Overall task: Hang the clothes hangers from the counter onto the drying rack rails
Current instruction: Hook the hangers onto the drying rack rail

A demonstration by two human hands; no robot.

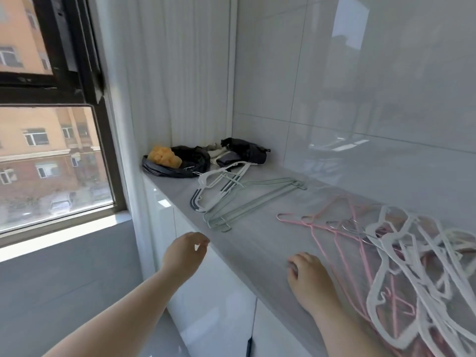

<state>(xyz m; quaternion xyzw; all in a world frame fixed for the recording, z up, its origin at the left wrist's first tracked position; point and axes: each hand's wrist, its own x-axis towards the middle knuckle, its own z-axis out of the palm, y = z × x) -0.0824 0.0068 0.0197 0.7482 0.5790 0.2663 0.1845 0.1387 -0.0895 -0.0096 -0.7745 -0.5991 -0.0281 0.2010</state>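
Observation:
Clothes hangers lie in groups on the grey counter. White and dark hangers lie farthest back, pale green hangers beside them, thin pink hangers nearer, and a tangled pile of white hangers at the right. My left hand hovers at the counter's front edge below the green hangers, fingers loosely curled, holding nothing. My right hand rests palm down on the counter just left of the pink hangers, holding nothing. No drying rack is in view.
A black bag with a yellow sponge and dark cloth items sit at the counter's far end by the corner. Glossy white tiles rise behind the counter. A dark-framed window is on the left. White cabinet fronts are below.

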